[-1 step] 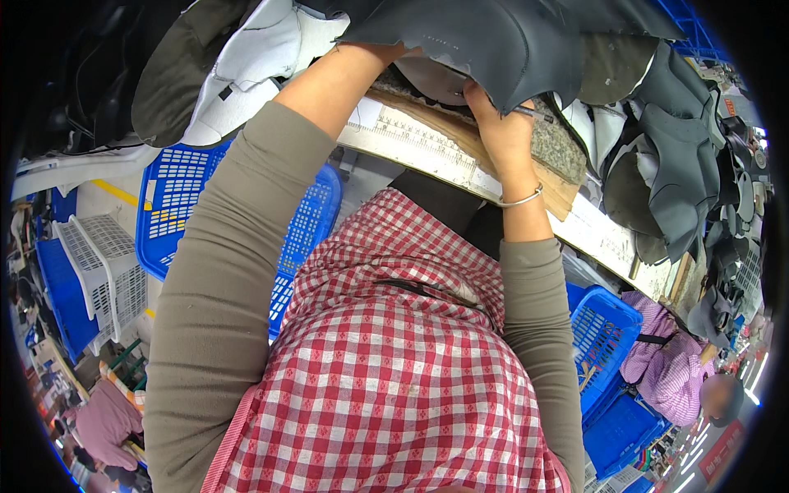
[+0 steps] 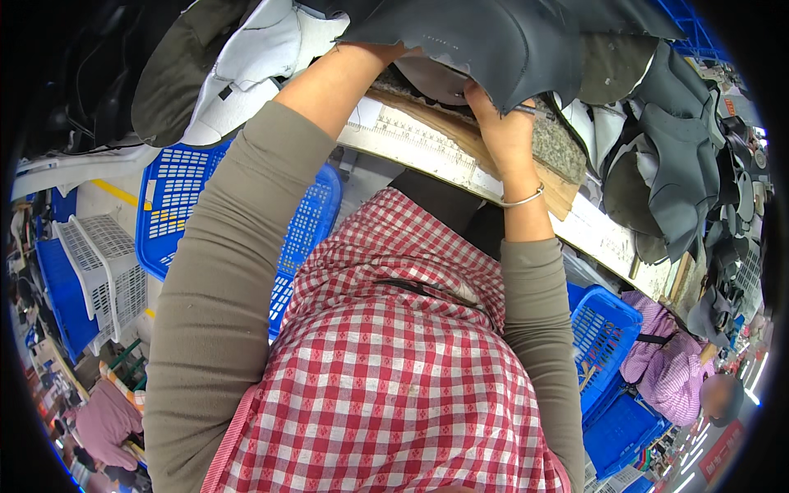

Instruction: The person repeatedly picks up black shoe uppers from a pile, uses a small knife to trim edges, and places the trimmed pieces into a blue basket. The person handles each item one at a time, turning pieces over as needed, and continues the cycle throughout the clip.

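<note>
A black leather shoe upper (image 2: pixel 468 45) with stitched seams arches over the far side of the bench in front of me. My left hand (image 2: pixel 382 51) reaches under its near edge, and its fingers are hidden. My right hand (image 2: pixel 503 127) grips a thin dark pen-like tool (image 2: pixel 523 108) at the upper's lower right edge. The thumb shows at the opening, while the other fingers are mostly covered. Between my hands a greyish inner surface (image 2: pixel 431 78) of the upper is visible. Below lies a rough grey slab (image 2: pixel 557 144) on a wooden board (image 2: pixel 560 195).
A white ruler strip (image 2: pixel 419 144) runs along the bench's near edge. White-lined uppers (image 2: pixel 255 66) lie at left, more black uppers (image 2: pixel 674 156) at right. Blue baskets (image 2: pixel 177 205) (image 2: pixel 604 337) stand below the bench on both sides. A person in purple checks (image 2: pixel 666 361) is at right.
The thin dark tool at my right hand has shifted slightly, and less of it sticks out to the right. Both arms and the upper stay where they were.
</note>
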`<state>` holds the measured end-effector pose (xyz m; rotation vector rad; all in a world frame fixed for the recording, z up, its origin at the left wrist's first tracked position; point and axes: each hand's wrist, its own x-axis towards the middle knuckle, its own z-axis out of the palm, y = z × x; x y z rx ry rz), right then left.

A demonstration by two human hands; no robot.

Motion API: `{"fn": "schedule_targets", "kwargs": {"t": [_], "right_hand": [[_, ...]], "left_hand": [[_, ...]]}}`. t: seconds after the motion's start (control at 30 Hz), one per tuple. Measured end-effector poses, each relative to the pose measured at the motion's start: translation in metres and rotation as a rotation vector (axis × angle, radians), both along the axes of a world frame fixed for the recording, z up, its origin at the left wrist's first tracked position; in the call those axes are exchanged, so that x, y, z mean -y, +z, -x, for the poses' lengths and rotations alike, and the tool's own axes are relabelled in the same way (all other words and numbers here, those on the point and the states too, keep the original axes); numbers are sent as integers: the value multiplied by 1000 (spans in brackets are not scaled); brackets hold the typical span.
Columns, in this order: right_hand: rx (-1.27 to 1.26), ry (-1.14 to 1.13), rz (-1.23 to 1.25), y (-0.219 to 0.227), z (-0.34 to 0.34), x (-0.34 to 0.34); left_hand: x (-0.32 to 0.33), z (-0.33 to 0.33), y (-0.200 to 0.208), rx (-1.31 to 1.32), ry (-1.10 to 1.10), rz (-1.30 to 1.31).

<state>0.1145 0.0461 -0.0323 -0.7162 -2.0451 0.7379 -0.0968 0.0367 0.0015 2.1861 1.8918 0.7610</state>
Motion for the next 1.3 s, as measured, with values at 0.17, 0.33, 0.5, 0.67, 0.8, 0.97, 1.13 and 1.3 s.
{"fn": "schedule_targets", "kwargs": {"t": [0.17, 0.33, 0.5, 0.67, 0.8, 0.97, 1.13, 1.3], "right_hand": [[-43, -28, 48, 3, 2, 2], [-70, -37, 398, 15, -13, 11], [-541, 223, 1107, 39, -46, 40], [-968, 640, 1380, 70, -48, 33], [-940, 660, 1330, 90, -43, 31], [-826, 451, 1220, 156, -37, 17], [-811, 358, 606, 219, -74, 44], [-882, 55, -7, 252, -173, 19]], "left_hand": [[-2, -2, -2, -20, 3, -24], [-2, 4, -17, -41, 1, -89], [30, -5, -45, -201, -22, -460], [72, -34, -65, 504, 158, -172], [76, -37, -49, 792, 140, -320], [68, -52, 13, 309, 183, -597], [67, -75, 100, 239, -38, -656], [21, -131, 194, -222, -119, -281]]}}
